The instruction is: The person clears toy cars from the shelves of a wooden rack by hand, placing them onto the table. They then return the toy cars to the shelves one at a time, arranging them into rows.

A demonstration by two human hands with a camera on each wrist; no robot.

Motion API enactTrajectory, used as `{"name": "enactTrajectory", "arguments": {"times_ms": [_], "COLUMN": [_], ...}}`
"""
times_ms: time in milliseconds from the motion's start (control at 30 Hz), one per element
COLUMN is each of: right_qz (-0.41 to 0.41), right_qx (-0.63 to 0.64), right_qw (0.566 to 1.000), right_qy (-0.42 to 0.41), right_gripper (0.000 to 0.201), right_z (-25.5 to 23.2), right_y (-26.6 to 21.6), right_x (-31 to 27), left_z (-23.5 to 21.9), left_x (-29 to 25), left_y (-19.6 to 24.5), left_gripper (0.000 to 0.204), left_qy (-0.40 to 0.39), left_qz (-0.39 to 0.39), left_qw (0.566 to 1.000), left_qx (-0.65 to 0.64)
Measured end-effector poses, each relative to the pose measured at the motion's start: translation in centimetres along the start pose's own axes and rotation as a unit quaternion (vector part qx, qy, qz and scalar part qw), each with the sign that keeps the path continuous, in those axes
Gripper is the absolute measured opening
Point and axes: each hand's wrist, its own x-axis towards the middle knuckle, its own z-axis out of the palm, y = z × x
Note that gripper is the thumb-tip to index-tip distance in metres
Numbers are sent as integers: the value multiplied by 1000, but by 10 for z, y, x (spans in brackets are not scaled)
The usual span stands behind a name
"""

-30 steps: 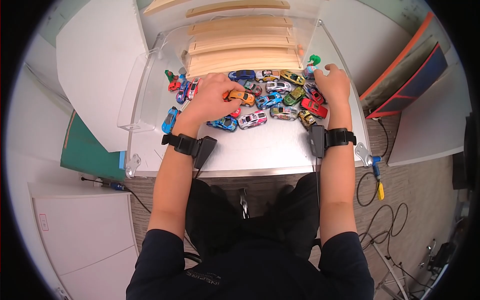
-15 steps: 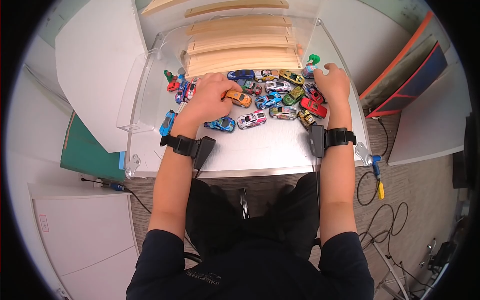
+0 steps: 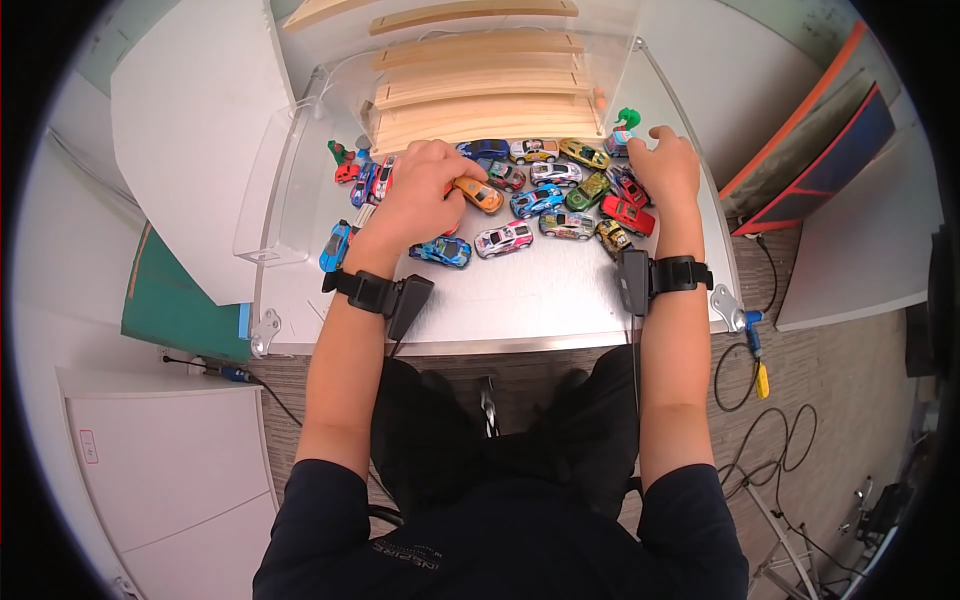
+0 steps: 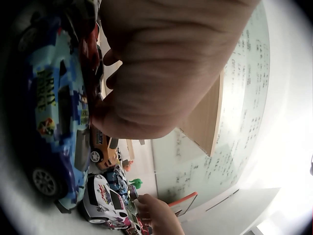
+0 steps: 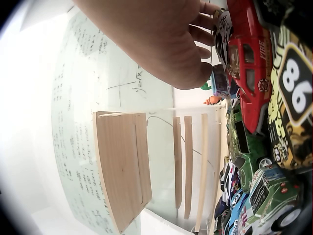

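In the head view my left hand (image 3: 422, 195) bends over the left side of a cluster of toy cars. Its index finger and thumb are at the rear of an orange toy car (image 3: 481, 196), gripping it at that end. A red toy car (image 4: 89, 56) is partly hidden below the other fingers, with a blue camouflage car (image 3: 441, 251) closer to me. At the right end, my right hand (image 3: 668, 172) has loosely extended fingers. They reach to a black-and-white patterned car (image 5: 223, 36), beside a red fire car (image 3: 628, 215).
Several more cars, such as a white-and-pink one (image 3: 504, 239), cover the middle of the table (image 3: 520, 310). Wooden slatted shelves (image 3: 485, 125) stand behind them. A clear plastic bin (image 3: 265, 235) is at the left, and a small green tree figure (image 3: 628, 119) at the back right.
The orange car has turned, its front swinging toward me, and moved slightly left along with my left fingers. The blue camouflage car has shifted a little left. My right hand stays put.
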Motion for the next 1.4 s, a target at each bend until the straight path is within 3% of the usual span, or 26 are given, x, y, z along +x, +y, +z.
{"name": "enactTrajectory", "arguments": {"times_ms": [733,1000,1233,1400], "right_qz": [-9,-13,-19,-18], "right_qx": [-6,-13,-11,-11], "right_qw": [1000,1000,1000,1000], "right_qy": [1,-7,-1,-7], "right_gripper": [51,53,53,53], "right_z": [0,-2,2,0], "right_y": [1,1,4,2], "right_x": [0,2,3,3], "left_z": [-2,4,-1,-4], "left_x": [0,1,0,-2], "left_y": [7,-5,0,7], "left_gripper": [32,31,33,39], "left_qy": [-34,3,-19,-32], "left_qz": [-7,44,-18,-18], "left_qw": [999,996,997,999], "left_qx": [-31,-76,-67,-32]}}
